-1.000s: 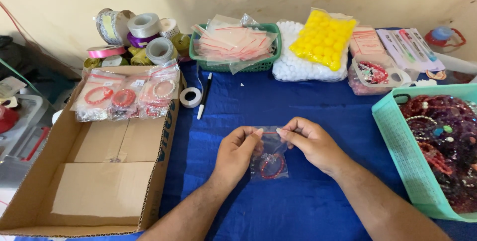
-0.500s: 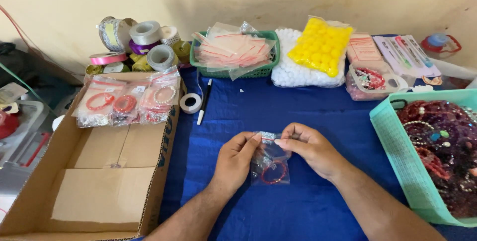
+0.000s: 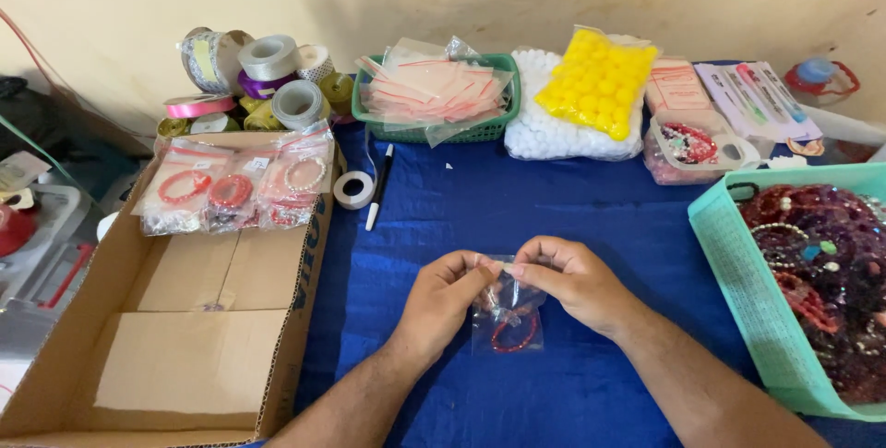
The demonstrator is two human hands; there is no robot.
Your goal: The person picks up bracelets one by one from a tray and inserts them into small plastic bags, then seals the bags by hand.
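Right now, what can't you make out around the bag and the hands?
Head view only:
- Top edge of the small clear bag: covered by the fingertips of the left hand and right hand, so sealed or not is unclear.
- Red bracelet inside: upper part hidden by the hands.
- Teal basket: cut off by the right edge.
- Cardboard box: cut off at the bottom.

A small clear zip bag (image 3: 507, 317) holding a red bead bracelet (image 3: 515, 335) hangs upright just above the blue cloth (image 3: 554, 217).
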